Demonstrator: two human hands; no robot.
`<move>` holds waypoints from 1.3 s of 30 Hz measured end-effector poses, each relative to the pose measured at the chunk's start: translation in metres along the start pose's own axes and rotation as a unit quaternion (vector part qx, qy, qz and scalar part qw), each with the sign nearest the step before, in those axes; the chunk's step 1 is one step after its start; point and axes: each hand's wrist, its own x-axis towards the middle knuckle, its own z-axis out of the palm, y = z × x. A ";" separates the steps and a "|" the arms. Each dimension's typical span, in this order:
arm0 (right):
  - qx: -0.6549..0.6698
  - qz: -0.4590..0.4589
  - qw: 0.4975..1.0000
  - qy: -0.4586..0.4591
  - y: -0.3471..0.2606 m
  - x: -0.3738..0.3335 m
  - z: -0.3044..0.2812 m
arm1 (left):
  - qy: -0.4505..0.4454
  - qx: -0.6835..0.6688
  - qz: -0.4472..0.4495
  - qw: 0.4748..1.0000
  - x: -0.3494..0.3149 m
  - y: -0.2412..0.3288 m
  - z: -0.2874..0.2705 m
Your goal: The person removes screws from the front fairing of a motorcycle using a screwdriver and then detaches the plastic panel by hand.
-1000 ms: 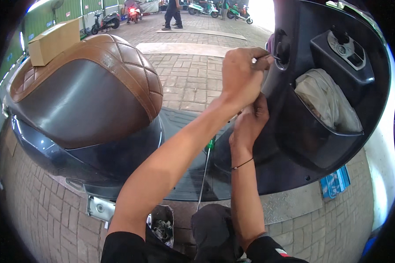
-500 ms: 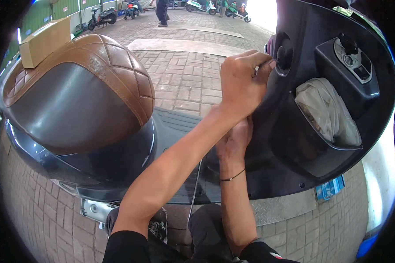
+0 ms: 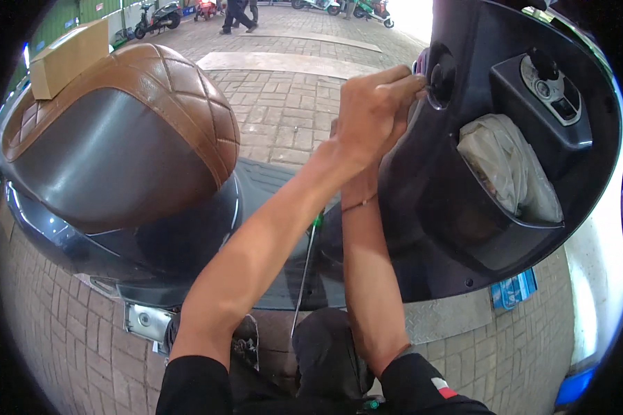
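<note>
My left hand [image 3: 372, 114] is closed in a pinch at a round black fitting [image 3: 441, 83] on the dark inner front panel [image 3: 429, 187] of a scooter. What its fingertips hold, if anything, I cannot make out. Beneath the left wrist, my right hand [image 3: 361, 181] reaches up the same way, with a thin dark bracelet on its wrist. Its fingers are hidden behind the left hand. A screwdriver [image 3: 304, 273] with a green handle and long thin shaft rests across the footboard [image 3: 264, 181], between my forearms.
A brown and black seat [image 3: 145, 159] stands left, with a cardboard box [image 3: 73, 59] on it. A crumpled plastic bag [image 3: 509, 162] fills the panel's pocket. A blue package [image 3: 513, 289] lies on the brick floor at right. Beyond, a person [image 3: 237, 17] walks near parked scooters.
My right hand has moved up farther behind the left, uncovering the screwdriver's green handle. My left hand stays pinched at the fitting. The view has shifted slightly.
</note>
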 end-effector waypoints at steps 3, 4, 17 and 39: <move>0.008 -0.008 1.000 -0.023 -0.005 0.018 0.003 | -0.015 0.028 0.029 0.999 0.006 -0.005 -0.003; 0.012 -0.011 1.000 -0.025 -0.006 0.019 0.002 | -0.018 0.035 0.054 0.998 0.006 -0.007 -0.004; 0.040 -0.019 0.998 0.037 0.000 -0.042 0.011 | -0.071 -0.066 -0.055 0.994 0.013 0.000 -0.001; -0.793 -0.355 0.492 0.052 -0.062 0.007 0.238 | -0.103 -0.539 -0.535 0.642 0.030 0.029 -0.006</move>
